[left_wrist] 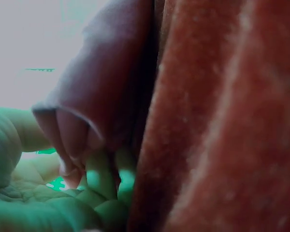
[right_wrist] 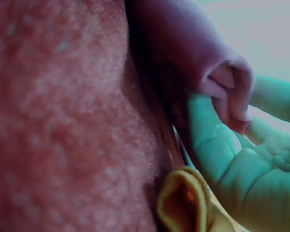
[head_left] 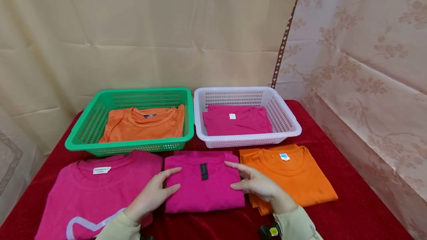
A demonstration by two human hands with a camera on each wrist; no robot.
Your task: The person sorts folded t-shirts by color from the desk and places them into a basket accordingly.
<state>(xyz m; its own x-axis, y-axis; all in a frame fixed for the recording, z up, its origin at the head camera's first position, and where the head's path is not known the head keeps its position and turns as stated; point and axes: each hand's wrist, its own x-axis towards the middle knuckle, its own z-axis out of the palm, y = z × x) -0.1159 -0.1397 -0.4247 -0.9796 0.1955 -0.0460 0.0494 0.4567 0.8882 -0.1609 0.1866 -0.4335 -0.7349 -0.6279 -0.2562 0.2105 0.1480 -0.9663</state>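
Note:
A folded magenta T-shirt (head_left: 205, 192) with a black neck label lies in the middle of the red cloth. My left hand (head_left: 151, 195) grips its left side, thumb and index finger on top. My right hand (head_left: 258, 186) holds the opposite side in the same way. In the left wrist view the other fingers (left_wrist: 99, 176) reach under the shirt's folded edge (left_wrist: 106, 72). The right wrist view shows fingers (right_wrist: 208, 130) tucked beneath the other folded edge (right_wrist: 198, 43).
A pink T-shirt (head_left: 100, 192) lies at left, an orange T-shirt (head_left: 293, 180) at right. Behind stand a green basket (head_left: 130, 146) with an orange shirt (head_left: 143, 125) and a white basket (head_left: 247, 140) with a magenta shirt (head_left: 237, 123). Curtains hang behind and at right.

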